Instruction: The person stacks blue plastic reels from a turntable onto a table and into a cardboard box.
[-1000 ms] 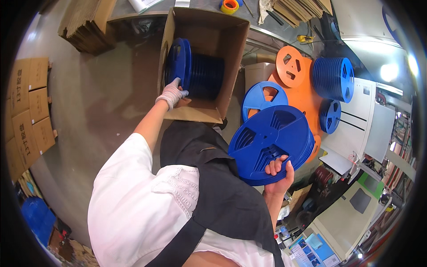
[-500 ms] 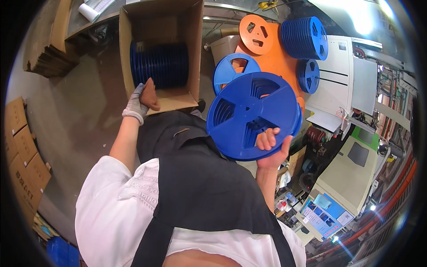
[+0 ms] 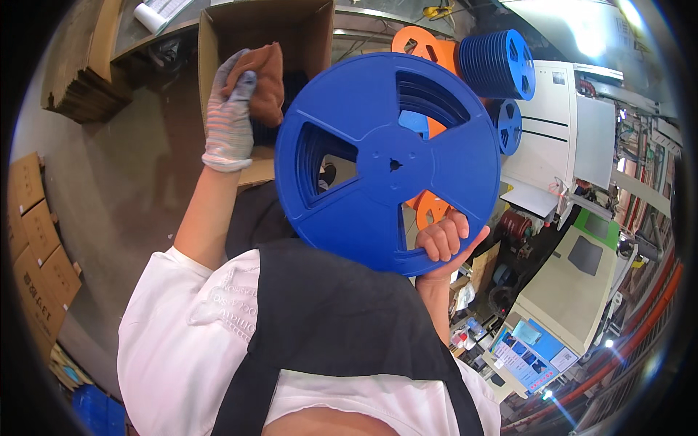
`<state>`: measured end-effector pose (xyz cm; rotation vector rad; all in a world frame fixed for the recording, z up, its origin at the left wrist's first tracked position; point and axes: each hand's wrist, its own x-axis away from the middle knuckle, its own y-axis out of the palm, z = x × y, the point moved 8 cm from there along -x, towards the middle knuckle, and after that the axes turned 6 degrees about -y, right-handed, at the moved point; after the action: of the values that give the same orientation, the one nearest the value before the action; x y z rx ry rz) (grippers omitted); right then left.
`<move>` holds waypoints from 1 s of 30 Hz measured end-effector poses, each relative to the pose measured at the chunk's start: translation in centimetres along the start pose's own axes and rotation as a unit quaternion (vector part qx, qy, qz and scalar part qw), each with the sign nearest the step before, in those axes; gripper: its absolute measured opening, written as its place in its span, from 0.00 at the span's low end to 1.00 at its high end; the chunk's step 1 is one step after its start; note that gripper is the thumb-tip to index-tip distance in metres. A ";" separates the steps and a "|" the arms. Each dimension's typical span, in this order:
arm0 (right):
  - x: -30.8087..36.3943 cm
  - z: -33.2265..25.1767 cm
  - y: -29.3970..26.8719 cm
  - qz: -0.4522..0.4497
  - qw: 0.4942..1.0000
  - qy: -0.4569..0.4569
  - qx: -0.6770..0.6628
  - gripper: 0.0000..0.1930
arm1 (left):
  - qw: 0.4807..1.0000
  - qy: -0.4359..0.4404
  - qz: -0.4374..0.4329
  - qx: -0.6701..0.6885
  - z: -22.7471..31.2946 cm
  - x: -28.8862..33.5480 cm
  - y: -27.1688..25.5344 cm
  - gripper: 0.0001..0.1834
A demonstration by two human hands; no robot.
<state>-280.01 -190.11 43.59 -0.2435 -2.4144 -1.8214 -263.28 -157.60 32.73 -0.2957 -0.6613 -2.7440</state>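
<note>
A stack of blue plastic reels (image 3: 334, 225) fills the middle of the head view, its round face turned up toward me. My right hand (image 3: 445, 243) is bare and grips the stack's lower right rim, fingers hooked through a cut-out. My left hand (image 3: 233, 116), in a striped grey glove, pinches a brown cloth (image 3: 263, 81) left of the reels. Behind that cloth stands an open cardboard box (image 3: 265, 16); the dark blue reels inside it are mostly hidden by my hand and the held stack.
Beyond the held stack are an orange reel (image 3: 416, 43) and two stacks of blue reels, one large (image 3: 494, 64) and one small (image 3: 508, 127). Flattened cardboard (image 3: 83, 80) stands at the far left, closed cartons (image 3: 43, 254) below it. A beige machine (image 3: 560, 291) is at right.
The reel stack has come up closer and farther left, its face now more squarely toward me. My left hand has risen with the cloth, away from the reels in the box.
</note>
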 end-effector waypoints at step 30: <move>3.9 1.9 1.9 0.002 0.991 0.029 0.131 0.28 | 0.729 0.306 -0.504 -0.348 1.1 17.6 15.4 0.26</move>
<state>-283.49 -187.57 45.54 -0.1677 -2.5733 -1.4639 -274.43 -174.35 44.71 1.1412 0.6453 -3.5983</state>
